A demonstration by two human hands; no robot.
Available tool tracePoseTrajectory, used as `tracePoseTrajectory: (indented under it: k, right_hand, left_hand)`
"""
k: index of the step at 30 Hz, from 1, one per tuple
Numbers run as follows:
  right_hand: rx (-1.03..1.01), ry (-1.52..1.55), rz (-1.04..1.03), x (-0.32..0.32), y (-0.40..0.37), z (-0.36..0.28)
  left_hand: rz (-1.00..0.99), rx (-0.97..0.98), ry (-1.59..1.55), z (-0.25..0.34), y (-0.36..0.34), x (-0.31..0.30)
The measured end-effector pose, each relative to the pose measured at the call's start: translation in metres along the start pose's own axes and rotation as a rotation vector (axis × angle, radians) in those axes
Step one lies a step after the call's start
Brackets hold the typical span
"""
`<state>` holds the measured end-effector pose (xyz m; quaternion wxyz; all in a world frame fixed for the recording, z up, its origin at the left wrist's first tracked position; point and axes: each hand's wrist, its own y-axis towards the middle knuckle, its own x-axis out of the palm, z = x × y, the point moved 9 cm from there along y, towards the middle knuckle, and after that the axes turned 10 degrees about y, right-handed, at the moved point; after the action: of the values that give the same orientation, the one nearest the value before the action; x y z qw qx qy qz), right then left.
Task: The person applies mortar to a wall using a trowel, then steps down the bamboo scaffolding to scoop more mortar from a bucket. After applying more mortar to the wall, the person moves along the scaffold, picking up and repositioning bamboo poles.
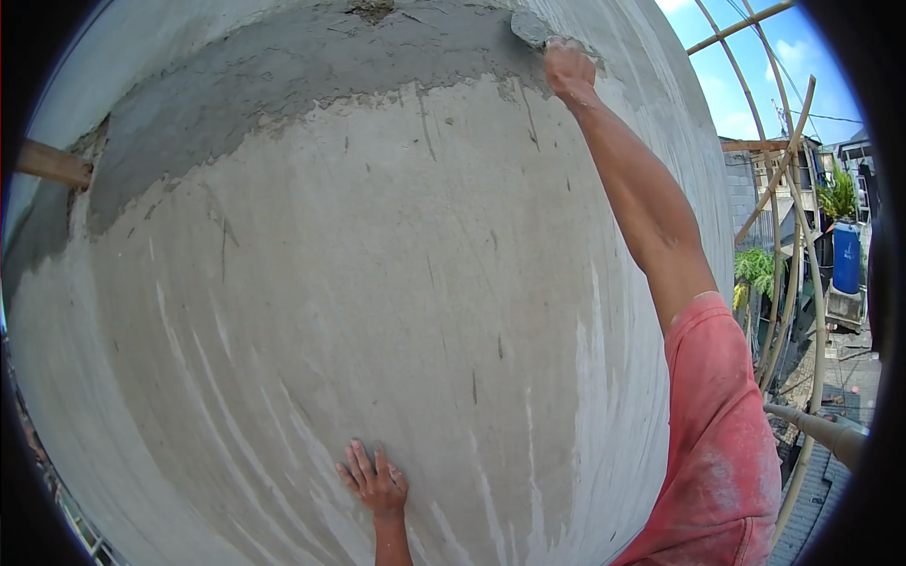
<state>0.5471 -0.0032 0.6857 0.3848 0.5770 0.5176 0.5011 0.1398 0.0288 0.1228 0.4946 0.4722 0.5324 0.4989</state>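
My right hand (570,68) reaches high up the wall at the top right, its fingers closed round a trowel. The grey trowel blade (531,29) lies against the wall just left of the fist; its handle is hidden in the hand. A dark band of wet mortar (311,71) runs across the upper wall, with a ragged lower edge. Below it the wall (396,255) is pale, dry and streaked with scratches and drips. Low in the middle, my left hand (379,483) rests on the wall with its fingers spread, holding nothing.
A wooden beam (55,164) juts from the wall at the left, through a rough opening. Bamboo scaffold poles (791,274) stand to the right, and a thick pole (821,434) reaches in near my sleeve. Beyond are a blue drum (847,257), plants and roofs.
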Motion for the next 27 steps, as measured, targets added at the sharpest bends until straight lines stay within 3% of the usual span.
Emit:
tracePoseTrajectory:
  k: [7,13,21,27]
  right_hand:
    - [-0.154,0.104,-0.073,0.003,-0.045,-0.067]
    - [-0.050,0.420,-0.016,-0.028,-0.157,-0.040]
    - [0.416,0.615,-0.166,-0.107,-0.346,0.082]
    - [0.754,0.428,-0.366,-0.166,-0.509,0.173]
  left_hand:
    - [-0.007,-0.009,0.009,0.000,0.001,0.002]
    - [-0.033,0.010,-0.009,-0.002,0.001,-0.003]
    - [-0.002,0.008,0.000,0.001,0.001,-0.001]
    - [-0.014,0.008,0.004,0.002,0.001,-0.001]
